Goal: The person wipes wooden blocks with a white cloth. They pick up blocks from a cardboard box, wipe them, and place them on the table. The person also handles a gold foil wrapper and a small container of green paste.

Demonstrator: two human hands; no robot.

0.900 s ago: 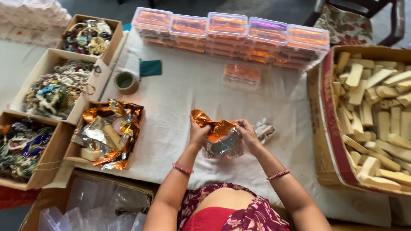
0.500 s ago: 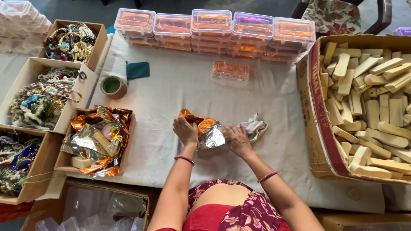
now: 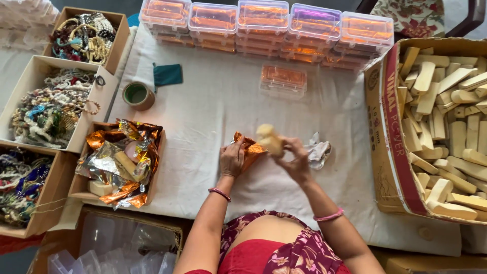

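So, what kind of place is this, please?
Probably a small hand-packing workshop. On a white cloth-covered table stand rows of clear plastic boxes with orange contents, a large cardboard box of pale wooden sticks, and open cardboard boxes of coloured bead bracelets.

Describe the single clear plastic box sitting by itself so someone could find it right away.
Start at the row of stacked clear boxes along the far edge of the white cloth. Just in front of that row, towards the person, one lone clear box with orange contents lies flat on the cloth. Unlike the others, it stands apart, unstacked.
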